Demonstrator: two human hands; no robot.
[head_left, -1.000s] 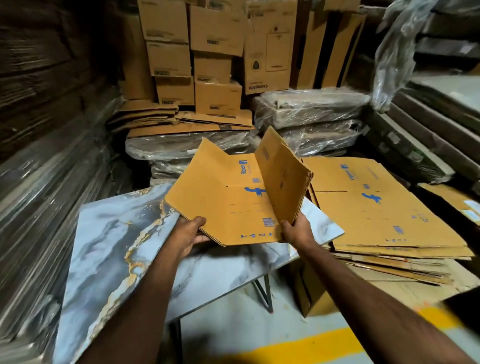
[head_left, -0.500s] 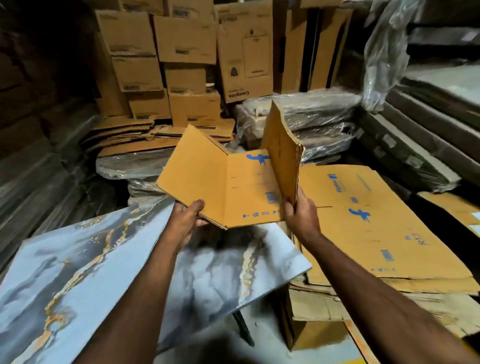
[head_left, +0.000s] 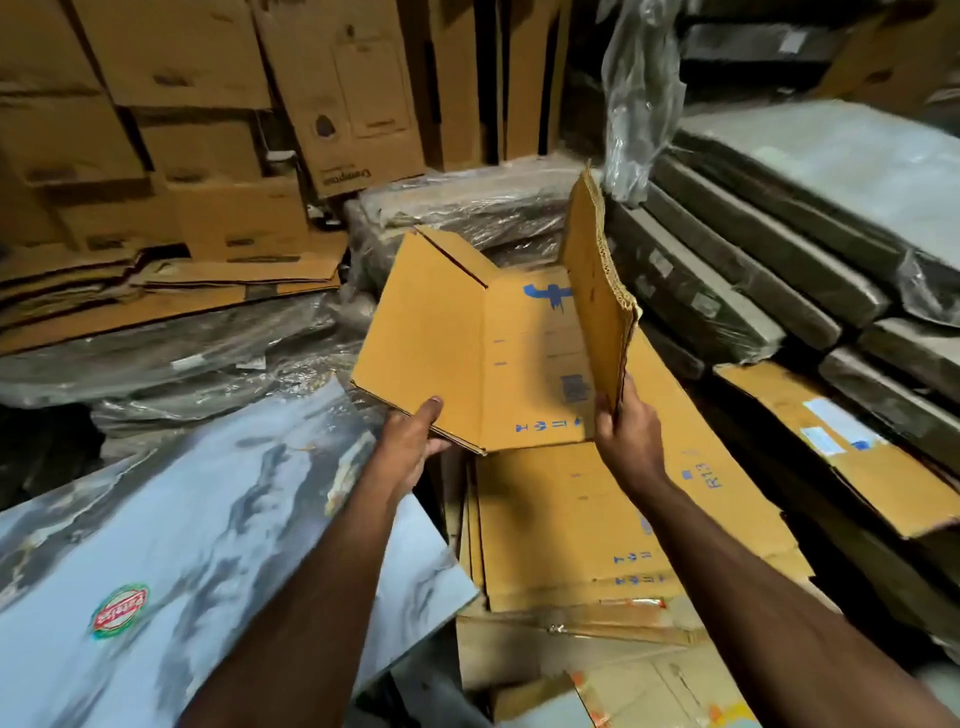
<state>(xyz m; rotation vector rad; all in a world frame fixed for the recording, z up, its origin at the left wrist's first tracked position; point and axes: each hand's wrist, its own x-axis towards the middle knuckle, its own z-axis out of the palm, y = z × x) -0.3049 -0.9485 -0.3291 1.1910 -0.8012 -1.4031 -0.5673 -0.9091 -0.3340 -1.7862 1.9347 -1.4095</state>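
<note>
I hold a flattened yellow-brown cardboard box (head_left: 467, 353) with blue print in the air, in the middle of the view. My left hand (head_left: 413, 441) grips its near left edge, thumb on top. My right hand (head_left: 626, 436) grips the bottom of the right panel (head_left: 597, 291), which is folded up almost vertical. The box hangs partly over a stack of flat cardboard boxes (head_left: 597, 530) of the same kind, just below and to the right.
A marble-patterned tabletop (head_left: 171, 519) with a round sticker (head_left: 120, 610) lies at the lower left. Stacked cartons (head_left: 208, 130) fill the back. Plastic-wrapped bundles (head_left: 467, 208) sit behind the box, wrapped slabs (head_left: 779, 234) on the right, and a labelled flat carton (head_left: 841, 447) beside the stack.
The held box has moved right, from over the marble tabletop to over the cardboard stack. Its right panel has been folded up steeper. Both hands keep their grip.
</note>
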